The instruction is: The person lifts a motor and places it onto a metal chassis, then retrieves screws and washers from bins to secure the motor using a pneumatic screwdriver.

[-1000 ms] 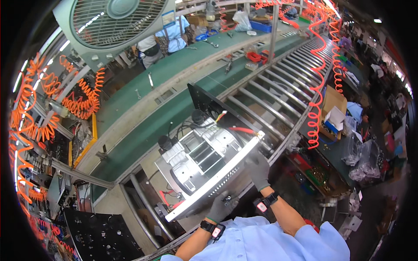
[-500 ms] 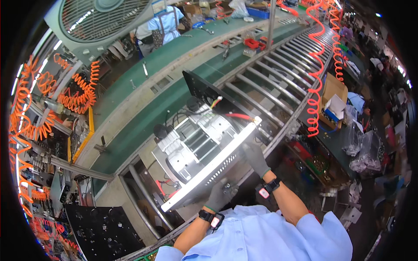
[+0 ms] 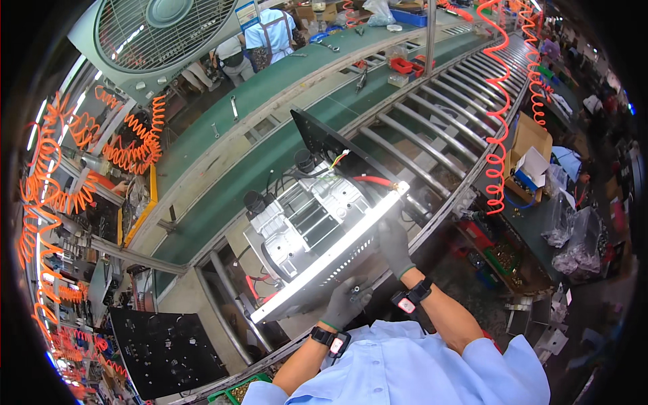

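In front of me a machine with two silver motor-like cylinder blocks (image 3: 290, 250) and black round caps sits on the line, a tall black plate (image 3: 324, 138) standing at its far side. Along its near side runs a panel (image 3: 347, 260) with a bright white top edge and a row of slots. My left hand (image 3: 344, 305), in a grey glove, is closed by the panel's lower face, with a small round metal piece (image 3: 356, 289) at its fingers. My right hand (image 3: 394, 246), also gloved, reaches up against the panel near its right end; its fingertips are blurred and dark.
A roller conveyor (image 3: 439, 135) stretches away to the far right. A black perforated panel (image 3: 165, 351) lies at the near left. Wrenches (image 3: 234, 108) rest on the green bench, under a large fan (image 3: 162, 34). Coiled red air hoses (image 3: 496, 135) hang at the right.
The whole view has shifted slightly, so the scene sits a little farther right. Both hands stay at the panel; the right hand's fingers have moved slightly against it.
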`<state>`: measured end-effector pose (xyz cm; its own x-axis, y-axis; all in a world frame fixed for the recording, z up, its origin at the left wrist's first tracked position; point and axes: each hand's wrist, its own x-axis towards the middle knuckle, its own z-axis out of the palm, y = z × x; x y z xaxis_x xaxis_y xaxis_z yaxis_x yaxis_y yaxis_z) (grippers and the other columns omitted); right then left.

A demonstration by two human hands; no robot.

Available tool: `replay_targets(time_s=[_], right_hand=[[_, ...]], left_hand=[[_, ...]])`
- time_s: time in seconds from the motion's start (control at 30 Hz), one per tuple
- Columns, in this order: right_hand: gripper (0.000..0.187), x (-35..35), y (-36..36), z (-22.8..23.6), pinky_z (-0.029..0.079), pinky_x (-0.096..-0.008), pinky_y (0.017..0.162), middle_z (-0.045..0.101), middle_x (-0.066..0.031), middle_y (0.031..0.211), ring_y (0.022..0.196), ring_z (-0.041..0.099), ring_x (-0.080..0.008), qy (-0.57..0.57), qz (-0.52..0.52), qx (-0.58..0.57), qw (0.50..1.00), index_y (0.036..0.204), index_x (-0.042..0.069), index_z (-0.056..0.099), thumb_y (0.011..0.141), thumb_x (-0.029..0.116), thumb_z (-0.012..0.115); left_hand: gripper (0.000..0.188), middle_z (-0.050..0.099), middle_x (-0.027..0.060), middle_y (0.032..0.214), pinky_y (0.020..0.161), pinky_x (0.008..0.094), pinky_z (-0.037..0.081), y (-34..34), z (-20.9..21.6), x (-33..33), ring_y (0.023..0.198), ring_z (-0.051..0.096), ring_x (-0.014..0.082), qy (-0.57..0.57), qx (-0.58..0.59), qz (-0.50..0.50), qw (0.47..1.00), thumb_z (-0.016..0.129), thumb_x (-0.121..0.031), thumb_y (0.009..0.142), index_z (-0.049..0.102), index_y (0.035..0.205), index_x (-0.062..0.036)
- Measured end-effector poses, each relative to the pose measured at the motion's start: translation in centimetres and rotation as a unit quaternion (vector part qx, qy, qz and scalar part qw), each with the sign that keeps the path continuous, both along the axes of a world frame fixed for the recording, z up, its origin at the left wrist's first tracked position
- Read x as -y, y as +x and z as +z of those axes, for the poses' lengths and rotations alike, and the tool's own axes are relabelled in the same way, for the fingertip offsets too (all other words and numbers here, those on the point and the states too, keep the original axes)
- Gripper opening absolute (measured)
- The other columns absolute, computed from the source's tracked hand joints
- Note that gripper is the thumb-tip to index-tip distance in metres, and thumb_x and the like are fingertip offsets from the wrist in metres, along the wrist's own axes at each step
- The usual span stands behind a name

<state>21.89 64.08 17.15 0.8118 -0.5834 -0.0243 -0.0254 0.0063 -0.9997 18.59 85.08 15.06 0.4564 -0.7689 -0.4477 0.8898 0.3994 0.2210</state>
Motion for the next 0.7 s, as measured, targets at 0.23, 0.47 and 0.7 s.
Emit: replay_targets(time_s=[0.23,0.47,0.7], right_hand=[[0.031,-1.5,0.8,-0.2,0.051,-0.0313,0.058,0.059,-0.0021,0.074,0.063,0.058,-0.0115,0.115,-0.054,-0.031,0.991,0.096,0.003,0.062,0.108,0.028,0.048],[0.034,0.7,-2.3,2.6,0.052,-0.0330,0.061,0.064,-0.0070,0.082,0.070,0.063,-0.0168,0.238,0.065,-0.089,0.965,0.103,-0.002,0.066,0.105,0.030,0.054],[0.026,-3.0,-10.0,5.7,0.056,-0.0407,0.070,0.068,-0.0119,0.096,0.079,0.069,-0.0306,-0.345,0.338,0.019,0.875,0.110,0.011,0.068,0.087,0.019,0.073]], left_hand=[[0.034,0.065,0.0123,0.111,0.084,0.0319,0.058,-0.6,0.2,0.5,0.102,0.064,0.0230,0.080,0.014,0.032,0.996,0.052,-0.028,0.106,0.062,0.120,0.0013],[0.048,0.062,0.0174,0.131,0.109,0.0437,0.048,-1.9,2.3,1.2,0.124,0.059,0.0318,0.020,0.106,0.116,0.987,0.051,-0.038,0.105,0.059,0.131,0.0013],[0.058,0.057,0.0150,0.143,0.118,0.0447,0.036,-4.5,2.3,0.7,0.134,0.053,0.0275,0.055,0.197,0.179,0.962,0.050,-0.046,0.104,0.051,0.142,-0.0027]])
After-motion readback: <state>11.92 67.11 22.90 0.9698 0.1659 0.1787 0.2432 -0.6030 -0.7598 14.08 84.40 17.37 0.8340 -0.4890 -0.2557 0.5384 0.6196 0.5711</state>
